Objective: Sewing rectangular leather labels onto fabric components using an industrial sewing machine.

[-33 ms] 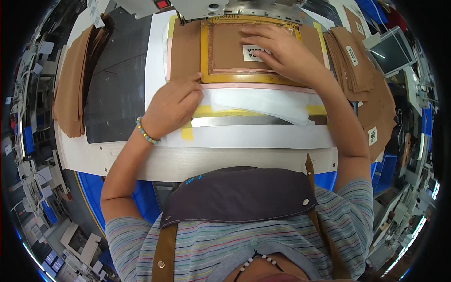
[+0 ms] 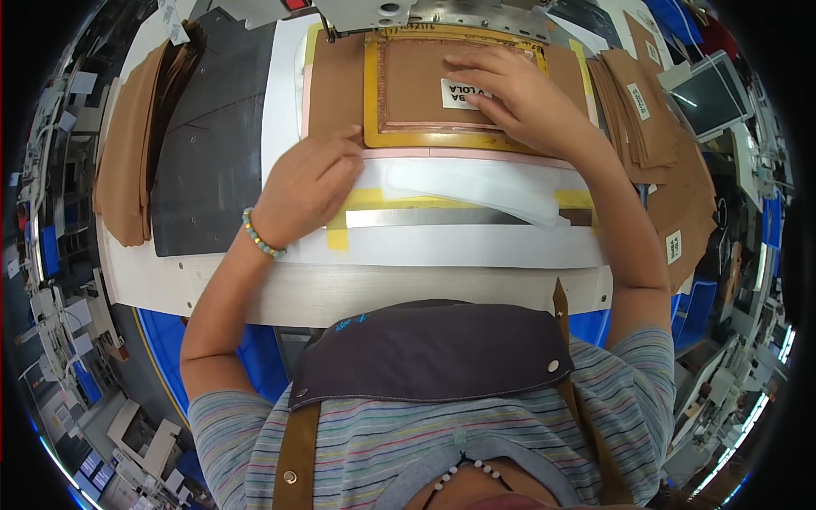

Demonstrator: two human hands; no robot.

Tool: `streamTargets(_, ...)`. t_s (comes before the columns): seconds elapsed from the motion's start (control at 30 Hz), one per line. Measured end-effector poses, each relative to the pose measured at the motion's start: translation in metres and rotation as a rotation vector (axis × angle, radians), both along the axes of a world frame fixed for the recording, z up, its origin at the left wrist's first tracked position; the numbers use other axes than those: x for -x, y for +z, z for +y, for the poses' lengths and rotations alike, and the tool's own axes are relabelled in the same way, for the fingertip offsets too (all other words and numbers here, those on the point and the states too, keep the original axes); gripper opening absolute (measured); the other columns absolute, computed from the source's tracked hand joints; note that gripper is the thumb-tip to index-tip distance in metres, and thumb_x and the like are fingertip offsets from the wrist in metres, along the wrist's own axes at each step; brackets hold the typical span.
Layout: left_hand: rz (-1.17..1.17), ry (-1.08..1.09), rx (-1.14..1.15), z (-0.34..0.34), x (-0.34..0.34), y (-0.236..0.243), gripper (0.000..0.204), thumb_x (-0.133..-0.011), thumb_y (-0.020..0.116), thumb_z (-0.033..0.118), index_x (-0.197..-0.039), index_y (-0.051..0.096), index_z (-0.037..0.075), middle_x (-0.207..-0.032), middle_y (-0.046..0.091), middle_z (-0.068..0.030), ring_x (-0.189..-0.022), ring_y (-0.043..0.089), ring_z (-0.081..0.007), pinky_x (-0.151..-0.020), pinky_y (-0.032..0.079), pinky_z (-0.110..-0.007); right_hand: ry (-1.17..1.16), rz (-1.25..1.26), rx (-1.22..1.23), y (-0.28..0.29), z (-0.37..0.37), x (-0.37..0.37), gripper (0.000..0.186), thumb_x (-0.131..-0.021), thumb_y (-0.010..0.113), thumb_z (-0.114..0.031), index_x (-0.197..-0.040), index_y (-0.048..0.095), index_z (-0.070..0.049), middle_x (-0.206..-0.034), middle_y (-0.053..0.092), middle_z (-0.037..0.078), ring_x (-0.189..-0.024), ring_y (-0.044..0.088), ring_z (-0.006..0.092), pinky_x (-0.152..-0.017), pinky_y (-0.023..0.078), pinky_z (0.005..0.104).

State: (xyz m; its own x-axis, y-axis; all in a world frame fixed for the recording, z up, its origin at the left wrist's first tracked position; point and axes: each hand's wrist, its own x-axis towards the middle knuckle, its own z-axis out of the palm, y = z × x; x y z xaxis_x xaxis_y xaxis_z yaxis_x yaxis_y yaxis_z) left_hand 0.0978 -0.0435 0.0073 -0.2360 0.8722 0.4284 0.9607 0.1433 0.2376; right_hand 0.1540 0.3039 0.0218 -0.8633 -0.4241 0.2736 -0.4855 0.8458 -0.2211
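A brown leather panel (image 2: 416,89) with a white label (image 2: 455,93) lies inside a yellow template frame (image 2: 371,102), on a larger brown sheet (image 2: 336,85). My right hand (image 2: 518,98) lies flat on the panel, fingers spread and partly covering the label. My left hand (image 2: 302,191) rests at the frame's near left corner, with its fingertips touching the brown sheet beside the frame. It grips nothing. A bead bracelet is on that wrist. A white strip (image 2: 476,185) lies just below the frame, between my hands.
A sewing machine head (image 2: 374,13) stands over the frame's far edge. A metal strip (image 2: 425,218) is taped down in yellow on the white table (image 2: 425,251). Brown cut pieces are stacked at right (image 2: 646,110) and left (image 2: 127,161). A dark mat (image 2: 204,161) lies left; a monitor (image 2: 710,93) stands right.
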Motion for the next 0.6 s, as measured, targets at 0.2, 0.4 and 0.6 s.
streamTargets(0.2,-0.04,0.175,-0.1,-0.005,0.027,0.003,0.014,-0.086,0.077,-0.004,-0.096,0.069,0.001,-0.105,0.074,-0.0115,-0.11,0.074,-0.0317,-0.086,0.06,-0.037,0.027,-0.082,0.074,0.004,-0.016,-0.017,0.031,-0.1,0.064,-0.01,-0.129,0.074,-0.01,-0.132,0.069,0.007,-0.129,0.058,0.029,-0.11,0.045,0.0457)
streamTargets(0.4,-0.111,0.205,-0.125,-0.008,0.03,-0.002,0.013,-0.087,0.076,-0.005,-0.097,0.069,-0.001,-0.104,0.075,-0.0122,-0.109,0.074,-0.031,-0.087,0.059,-0.036,0.105,-0.029,-0.021,-0.003,-0.049,0.001,0.041,-0.092,0.065,-0.005,-0.131,0.074,-0.014,-0.127,0.066,0.005,-0.123,0.06,0.0262,-0.104,0.047,0.0419)
streamTargets(0.6,-0.125,0.224,-0.148,-0.011,0.032,-0.005,0.012,-0.088,0.076,-0.005,-0.098,0.07,-0.001,-0.104,0.075,-0.0126,-0.109,0.074,-0.0304,-0.087,0.059,-0.036,0.111,0.001,-0.052,-0.007,-0.059,0.002,0.043,-0.092,0.063,-0.003,-0.131,0.074,-0.015,-0.121,0.064,0.006,-0.118,0.06,0.0265,-0.101,0.048,0.0422)
